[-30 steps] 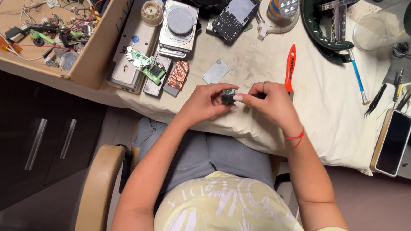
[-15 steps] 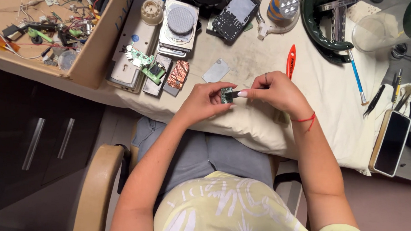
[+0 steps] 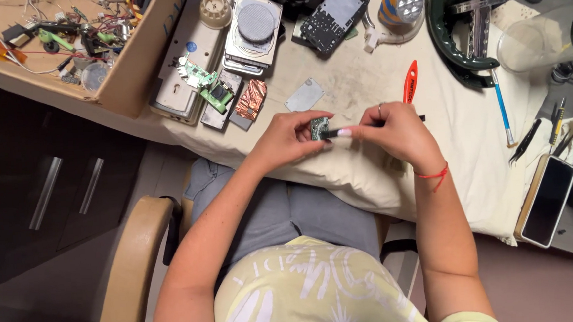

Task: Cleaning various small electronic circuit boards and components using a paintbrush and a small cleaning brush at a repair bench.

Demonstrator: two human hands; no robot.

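Both of my hands meet over one small green circuit board (image 3: 319, 127), which sits above the near edge of the cloth-covered table (image 3: 457, 137). My left hand (image 3: 292, 139) is closed around the board, thumb and fingers pinching its edges. My right hand (image 3: 394, 133) is curled shut on a thin dark tool (image 3: 332, 133), whose tip touches the board at its three o'clock side.

At twelve o'clock from my right hand, just beyond the knuckles, lies an orange-handled tool (image 3: 410, 82). At eleven o'clock from the board rests a small grey plate (image 3: 304, 95), and further toward ten o'clock a copper-coloured part (image 3: 252, 101) beside a green board (image 3: 206, 86) on a pale housing. At twelve o'clock, well apart, stands a dark circuit board (image 3: 337, 12). Far out at ten o'clock a cardboard box (image 3: 136, 67) holds wires and small parts. Toward three o'clock lie a blue pen-like tool (image 3: 502, 108), black tweezers (image 3: 525, 142), and a phone (image 3: 546, 199) at the table's edge near four o'clock.
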